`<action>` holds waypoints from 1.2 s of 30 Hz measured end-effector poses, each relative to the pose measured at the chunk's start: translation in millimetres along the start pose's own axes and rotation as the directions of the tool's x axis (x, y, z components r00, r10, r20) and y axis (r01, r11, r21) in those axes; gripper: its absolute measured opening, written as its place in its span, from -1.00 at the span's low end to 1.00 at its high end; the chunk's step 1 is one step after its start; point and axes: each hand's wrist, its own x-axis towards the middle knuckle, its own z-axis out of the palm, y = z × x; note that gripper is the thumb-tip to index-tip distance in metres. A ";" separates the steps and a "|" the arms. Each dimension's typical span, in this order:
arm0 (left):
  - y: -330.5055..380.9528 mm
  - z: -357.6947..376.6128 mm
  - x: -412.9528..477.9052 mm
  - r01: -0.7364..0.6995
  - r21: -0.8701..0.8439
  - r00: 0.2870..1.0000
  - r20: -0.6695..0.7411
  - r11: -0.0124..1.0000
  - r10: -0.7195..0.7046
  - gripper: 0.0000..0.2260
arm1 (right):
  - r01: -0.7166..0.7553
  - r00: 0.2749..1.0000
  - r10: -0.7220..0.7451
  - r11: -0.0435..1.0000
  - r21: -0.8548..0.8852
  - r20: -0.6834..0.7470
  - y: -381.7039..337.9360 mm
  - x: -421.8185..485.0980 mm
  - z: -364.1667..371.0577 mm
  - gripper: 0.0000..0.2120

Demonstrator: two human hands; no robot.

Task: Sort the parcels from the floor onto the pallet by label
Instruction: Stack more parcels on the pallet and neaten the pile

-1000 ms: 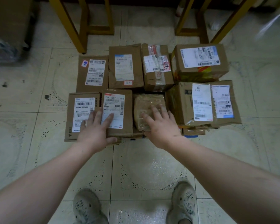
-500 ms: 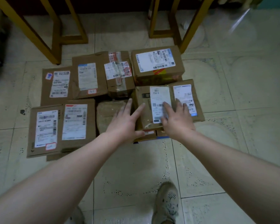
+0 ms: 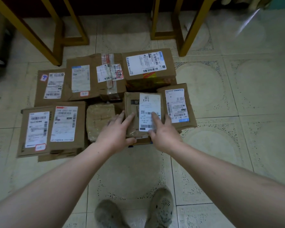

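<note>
Several brown cardboard parcels with white labels lie packed together on the tiled floor. Both my hands are on the labelled parcel [image 3: 135,104] in the front row, right of centre. My left hand [image 3: 117,130] grips its near left corner, fingers flat on top and thumb against the near edge. My right hand [image 3: 163,132] rests on its white label with straight fingers. A taped unlabelled parcel [image 3: 99,119] lies just to the left, and another labelled parcel [image 3: 178,104] touches it on the right. No pallet is in view.
Yellow wooden frame legs [image 3: 189,30] stand on the floor behind the parcels, with another set [image 3: 56,38] at the back left. My two shoes [image 3: 161,208] are at the bottom of the view. Bare tiles [image 3: 237,96] stretch to the right.
Both hands moved right, from the left front parcels and the taped parcel onto the labelled parcel right of centre. My left thumb now hooks its near edge.
</note>
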 end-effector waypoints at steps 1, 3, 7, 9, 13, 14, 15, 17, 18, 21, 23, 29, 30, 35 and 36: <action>2.0 -0.7 0.7 0.009 -0.018 1.000 0.003 1.000 -0.009 -0.12 | 0.000 1.000 0.000 1.000 0.001 -0.005 0.1 0.6 -0.6 -0.37; 4.1 -2.9 2.3 0.015 -0.030 1.000 -0.002 0.999 -0.015 -0.11 | 0.012 1.000 -0.012 1.000 0.006 -0.017 1.8 0.6 -3.1 -0.40; 10.8 -9.3 4.1 -0.039 0.049 0.999 -0.014 0.998 0.039 -0.08 | 0.046 0.990 -0.041 0.998 0.030 -0.137 15.6 0.8 -20.6 -0.48; 15.5 -11.2 11.0 -0.096 0.139 0.995 -0.019 0.986 0.099 -0.07 | 0.018 0.980 -0.017 1.000 0.004 -0.196 29.7 7.5 -33.9 -0.49; 16.1 -5.1 23.3 -0.090 0.172 0.995 -0.035 0.981 0.097 -0.09 | -0.093 0.987 0.071 0.984 -0.153 -0.142 58.4 32.7 -51.6 -0.43; 15.4 -1.8 24.3 -0.079 0.165 0.995 -0.047 0.983 0.088 -0.10 | -0.113 0.990 0.096 0.979 -0.167 -0.105 63.7 39.0 -52.0 -0.41; 14.8 1.2 25.0 -0.067 0.158 0.995 -0.063 0.985 0.078 -0.10 | -0.130 0.990 0.120 0.979 -0.156 -0.069 68.0 44.2 -51.7 -0.39; 14.0 4.9 25.5 -0.044 0.155 0.995 -0.086 0.987 0.058 -0.10 | -0.155 0.988 0.155 0.985 -0.082 -0.007 73.2 51.2 -47.6 -0.34; 13.7 5.5 25.5 -0.037 0.158 0.995 -0.090 0.987 0.051 -0.10 | -0.155 0.988 0.155 0.986 -0.055 0.003 75.0 52.1 -44.0 -0.32; 13.7 4.8 24.2 -0.024 0.158 0.996 -0.082 0.987 0.037 -0.10 | -0.124 0.992 0.123 0.991 -0.055 -0.023 80.6 45.8 -32.2 -0.30; 14.1 2.3 23.3 -0.016 0.151 0.998 -0.062 0.988 0.026 -0.10 | -0.111 0.994 0.111 0.991 -0.069 -0.004 85.7 40.4 -27.6 -0.28; 17.9 -8.6 23.2 -0.001 0.165 1.000 0.006 0.986 0.000 -0.09 | -0.103 0.992 0.110 0.988 -0.119 0.057 83.8 40.4 -40.1 -0.29; 18.7 -10.2 23.5 0.006 0.163 1.000 0.008 0.987 -0.007 -0.09 | -0.101 0.993 0.108 0.986 -0.131 0.048 80.8 40.0 -43.3 -0.30; 8.9 -24.6 18.9 0.060 0.104 0.998 -0.019 0.993 -0.059 -0.15 | -0.046 0.999 0.039 0.966 -0.255 -0.029 65.1 33.1 -67.2 -0.32; 3.9 -30.1 18.1 0.083 0.088 0.996 -0.028 0.993 -0.081 -0.16 | -0.038 0.998 0.023 0.963 -0.268 -0.059 59.8 32.0 -74.1 -0.33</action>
